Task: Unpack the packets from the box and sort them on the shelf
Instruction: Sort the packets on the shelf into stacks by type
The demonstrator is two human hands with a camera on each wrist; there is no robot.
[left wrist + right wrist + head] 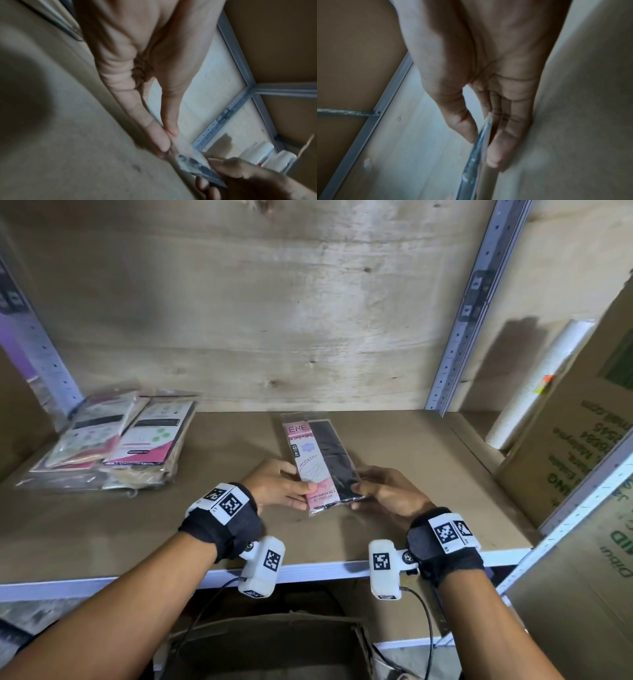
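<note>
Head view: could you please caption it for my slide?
Both hands, left and right, hold a pink-and-black plastic-wrapped packet over the brown shelf board.

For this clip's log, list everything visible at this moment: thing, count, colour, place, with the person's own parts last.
Clear plastic packet with pink card and black fabric: one, held low over the middle of the shelf.
Stacked clear packets with white and pink cards: count unclear, shelf's left end.
Brown board shelf: one, white front edge.
Pale plywood back panel: one, behind the shelf.
Grey perforated metal uprights: two, left and right.
White roll: one, leaning in the bay to the right.
Brown cardboard cartons with green print: at least two, far right.
Open brown cardboard box: one, below the shelf.
Left hand: pinches the packet's left edge.
Right hand: pinches its right edge.
</note>
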